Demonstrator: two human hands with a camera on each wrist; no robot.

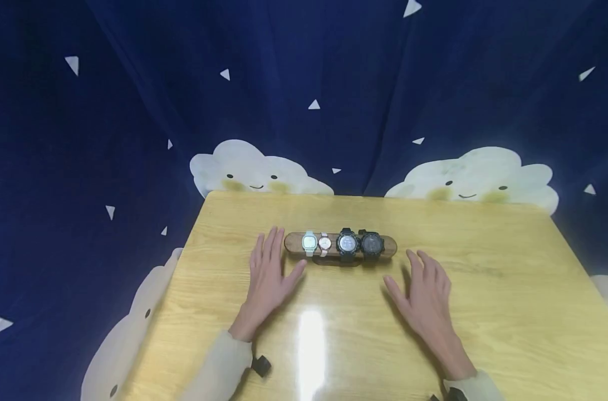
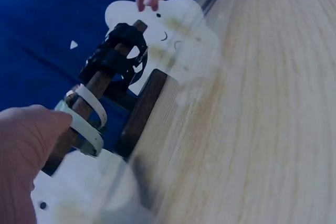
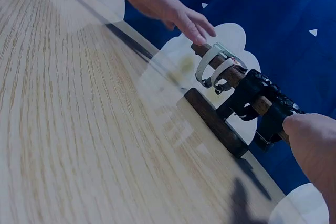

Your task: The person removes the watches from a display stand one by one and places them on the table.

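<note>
A dark wooden watch stand [image 1: 295, 240] stands on the table with several watches strapped round its bar. From left to right in the head view come a pale mint watch [image 1: 309, 243], a small watch with a white strap [image 1: 324, 244], a black digital watch [image 1: 347, 243] and a darker black watch [image 1: 371, 244]. My left hand [image 1: 271, 278] is at the stand's left end, fingers extended and thumb out toward the mint watch. Off the right end, my right hand [image 1: 426, 298] hovers with fingers slightly bent and thumb apart. Neither hand holds anything.
The stand's wooden foot [image 3: 215, 121] rests on the light wood table [image 1: 364, 345]. Behind the table hangs a dark blue curtain [image 1: 284, 67] with white triangles and clouds. A bright light reflection [image 1: 311, 351] lies on the near part of the tabletop.
</note>
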